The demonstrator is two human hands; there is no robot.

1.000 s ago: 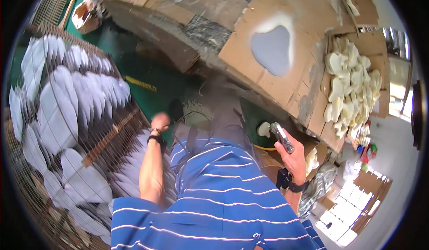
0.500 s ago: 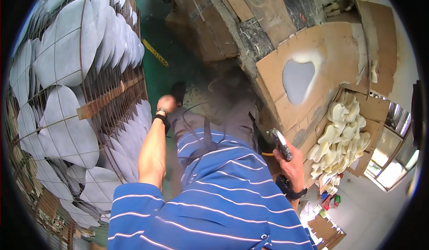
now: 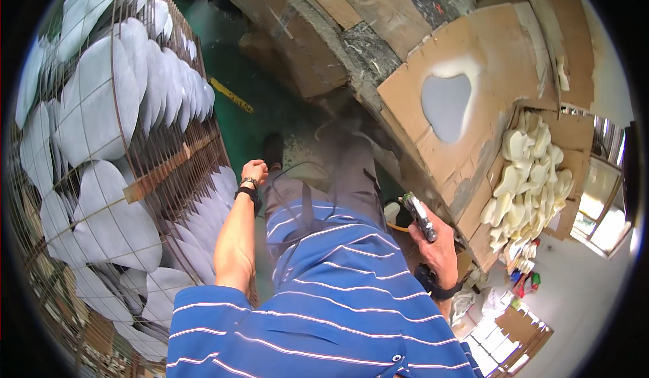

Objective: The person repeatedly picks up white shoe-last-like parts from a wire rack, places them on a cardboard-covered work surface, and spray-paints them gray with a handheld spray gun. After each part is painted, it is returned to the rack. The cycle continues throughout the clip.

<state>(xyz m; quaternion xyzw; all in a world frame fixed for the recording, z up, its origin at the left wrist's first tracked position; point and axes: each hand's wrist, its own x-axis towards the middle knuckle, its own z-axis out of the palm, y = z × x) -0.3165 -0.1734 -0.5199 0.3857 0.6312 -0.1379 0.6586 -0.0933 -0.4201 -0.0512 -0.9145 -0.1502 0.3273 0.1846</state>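
Note:
My left hand (image 3: 255, 172) hangs beside my leg with its fingers curled in, and I see nothing in it. It is close to the wire rack (image 3: 145, 185) on the left, which is full of flat, pale grey rounded sheets (image 3: 105, 97), but apart from it. My right hand (image 3: 438, 246) is wrapped round a spray gun (image 3: 420, 217), a small silver and black tool, near the cardboard-covered bench. On that cardboard (image 3: 412, 84), ahead of the gun, is a grey pad-shaped patch (image 3: 446, 107) edged with white overspray.
A heap of cream-coloured foam pieces (image 3: 527, 182) lies at the right end of the bench. A wooden bar (image 3: 159, 173) crosses the rack. Green floor (image 3: 236, 134) with a yellow strip (image 3: 231, 95) runs between rack and bench. A window (image 3: 598, 209) is at the far right.
My view has shifted, so the rack's sheets sit a little lower and the bench slightly left. My left hand, blurred before, shows sharply with curled fingers. My right hand still holds the spray gun.

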